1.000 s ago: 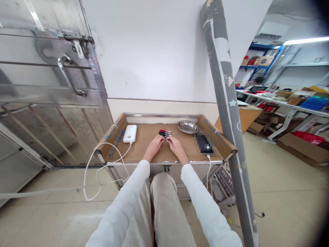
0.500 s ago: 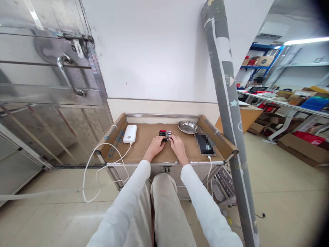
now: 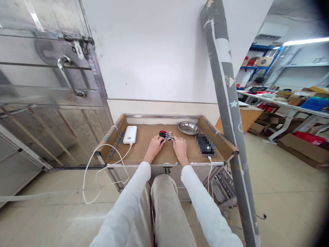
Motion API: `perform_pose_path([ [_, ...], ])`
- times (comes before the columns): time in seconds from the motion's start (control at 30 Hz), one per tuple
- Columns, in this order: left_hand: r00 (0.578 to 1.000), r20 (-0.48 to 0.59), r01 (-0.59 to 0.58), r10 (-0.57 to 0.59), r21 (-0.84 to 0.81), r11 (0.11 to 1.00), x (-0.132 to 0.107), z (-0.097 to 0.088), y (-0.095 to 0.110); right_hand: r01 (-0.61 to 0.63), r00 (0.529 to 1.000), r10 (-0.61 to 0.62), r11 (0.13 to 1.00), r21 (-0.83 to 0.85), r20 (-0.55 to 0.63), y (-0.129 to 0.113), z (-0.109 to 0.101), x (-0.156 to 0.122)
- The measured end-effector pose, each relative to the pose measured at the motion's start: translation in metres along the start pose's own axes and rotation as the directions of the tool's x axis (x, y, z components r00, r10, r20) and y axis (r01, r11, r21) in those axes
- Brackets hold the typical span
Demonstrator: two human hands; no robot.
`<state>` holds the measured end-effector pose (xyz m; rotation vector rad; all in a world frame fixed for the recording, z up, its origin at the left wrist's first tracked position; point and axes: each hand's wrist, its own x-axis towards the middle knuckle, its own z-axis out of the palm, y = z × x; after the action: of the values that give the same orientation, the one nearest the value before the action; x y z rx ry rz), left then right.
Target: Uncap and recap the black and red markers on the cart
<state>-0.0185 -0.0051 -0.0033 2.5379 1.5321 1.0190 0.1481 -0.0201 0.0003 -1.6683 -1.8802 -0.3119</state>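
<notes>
Several slim pens (image 3: 165, 132), one red and the others black, lie side by side in a short row on the cardboard-covered top. At the near side of the row is a black pen (image 3: 167, 139), partly hidden by fingers. My left hand (image 3: 155, 146) has its fingertips closed on the left end of that pen. The right end of the same pen is pinched by my right hand (image 3: 179, 147). Both palms face down, close to the cardboard. A shallow metal bowl (image 3: 188, 127) stands behind and right of my right hand.
A white power bank (image 3: 130, 134) with a white cable lies left on the cardboard top (image 3: 144, 128). On the right is a dark, blurred phone (image 3: 205, 144) with a cable. Raised cardboard sides border the top. A tall grey wrapped roll (image 3: 228, 82) leans at the right.
My hands have drawn slightly apart, the right one shifting right. The nearest black pen now sits close against the row, where a dark pen showed lower between my fingers before.
</notes>
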Motion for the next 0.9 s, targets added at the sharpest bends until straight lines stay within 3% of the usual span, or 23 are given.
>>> perform_pose_path([
  [0.13,1.000,0.014,-0.025,0.025,0.012,1.000,0.000,-0.002,0.000,0.090,0.995,-0.094,0.989,0.121,0.025,-0.003,-0.006,0.001],
  [0.27,0.999,-0.016,0.031,-0.030,0.059,0.998,0.000,-0.003,0.000,0.225,0.964,-0.256,0.925,0.305,0.065,-0.006,-0.008,0.000],
  [0.4,0.980,-0.135,0.167,-0.144,0.179,0.970,-0.001,-0.002,0.001,0.190,0.977,-0.209,0.938,0.291,0.033,-0.005,-0.003,0.001],
  [0.57,0.903,-0.321,0.351,-0.284,0.174,0.920,-0.003,0.001,-0.001,0.145,0.988,-0.153,0.969,0.198,0.028,-0.001,0.004,0.004],
  [0.8,0.855,-0.388,0.400,-0.343,0.074,0.914,0.006,0.005,-0.007,0.131,0.986,-0.142,0.984,0.121,0.085,0.001,0.012,0.010],
  [0.9,0.883,-0.359,0.356,-0.304,0.087,0.931,0.009,0.007,-0.009,0.141,0.985,-0.150,0.985,0.101,0.087,0.002,0.017,0.012],
])
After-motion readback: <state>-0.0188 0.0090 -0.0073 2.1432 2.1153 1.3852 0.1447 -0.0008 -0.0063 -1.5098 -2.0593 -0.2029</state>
